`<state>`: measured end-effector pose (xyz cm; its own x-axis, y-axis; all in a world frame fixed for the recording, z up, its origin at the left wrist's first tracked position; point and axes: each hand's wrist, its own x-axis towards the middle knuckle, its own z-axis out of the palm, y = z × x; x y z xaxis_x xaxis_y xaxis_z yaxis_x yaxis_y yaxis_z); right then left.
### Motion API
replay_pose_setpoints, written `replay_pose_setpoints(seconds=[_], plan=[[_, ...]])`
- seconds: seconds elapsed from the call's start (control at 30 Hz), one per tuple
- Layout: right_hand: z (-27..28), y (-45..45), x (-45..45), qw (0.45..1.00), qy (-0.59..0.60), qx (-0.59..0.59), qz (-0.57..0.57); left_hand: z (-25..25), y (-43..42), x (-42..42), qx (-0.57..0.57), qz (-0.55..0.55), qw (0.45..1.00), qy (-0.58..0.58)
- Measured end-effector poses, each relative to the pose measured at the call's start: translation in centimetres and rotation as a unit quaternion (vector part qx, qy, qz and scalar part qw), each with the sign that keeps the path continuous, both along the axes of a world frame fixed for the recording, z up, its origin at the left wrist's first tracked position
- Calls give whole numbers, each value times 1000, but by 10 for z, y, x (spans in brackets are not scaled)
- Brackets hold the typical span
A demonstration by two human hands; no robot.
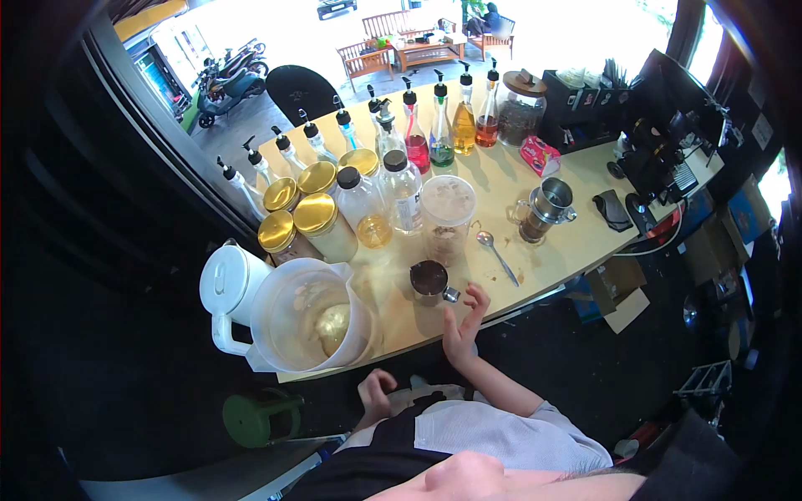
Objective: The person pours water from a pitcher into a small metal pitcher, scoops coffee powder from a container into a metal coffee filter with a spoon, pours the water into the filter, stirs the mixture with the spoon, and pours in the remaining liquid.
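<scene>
My right hand point(462, 332) is at the front edge of the table, thumb and fingers apart with nothing between them. Just beyond its fingertips stands a small metal cup point(429, 281) with dark contents and a handle pointing towards the hand. My left hand point(377, 395) is below the table edge, close to my body, its fingers curled in and no object showing in them. Behind the cup is a clear plastic container point(447, 219) with brown residue inside. A metal spoon point(499, 257) lies to its right, and a metal drip filter point(551, 200) sits on a glass of brown liquid point(532, 225).
A large translucent pitcher point(284, 313) and a white kettle point(227, 280) stand at the table's left end. Gold-lidded jars point(317, 215) and several pump bottles point(416, 134) line the back. A lidded glass jar point(522, 117) and a pink packet point(540, 156) are farther right. A green stool point(251, 420) is below.
</scene>
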<state>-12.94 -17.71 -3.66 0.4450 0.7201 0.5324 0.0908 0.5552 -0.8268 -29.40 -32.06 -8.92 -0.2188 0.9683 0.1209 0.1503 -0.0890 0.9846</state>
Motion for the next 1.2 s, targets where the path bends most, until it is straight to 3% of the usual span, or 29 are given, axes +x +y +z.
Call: replay_pose_setpoints(seconds=[0.03,0.1,0.17,0.3,0.37,0.47,0.53,0.6,0.63,0.77,0.9,1.03,1.2], plan=[[-3,6,6,998,-39,-51,-5,4,13,9,1,-5,1000,-1],[-16,13,13,992,-79,-100,-18,12,40,27,105,4,994,13],[-31,16,20,967,-69,-222,107,5,67,36,110,8,994,-15],[-29,19,17,962,-5,-226,152,-1,108,50,97,36,986,-127],[-58,28,24,965,-58,-215,141,4,120,54,63,32,980,-183],[-43,26,31,947,-95,-254,173,10,134,63,33,28,973,-227],[-35,26,33,922,23,-277,271,11,140,69,34,25,970,-238],[-33,28,38,905,75,-294,299,12,147,75,43,17,964,-261],[-33,29,42,883,127,-312,326,3,150,77,43,15,964,-260],[-40,33,61,874,152,-311,341,-20,161,87,21,32,966,-255],[-43,37,89,869,157,-314,349,-4,160,120,36,35,968,-247],[-36,42,126,866,148,-314,360,-18,167,143,-5,64,967,-245],[-8,48,170,875,150,-299,350,7,172,187,54,7,968,-245]])
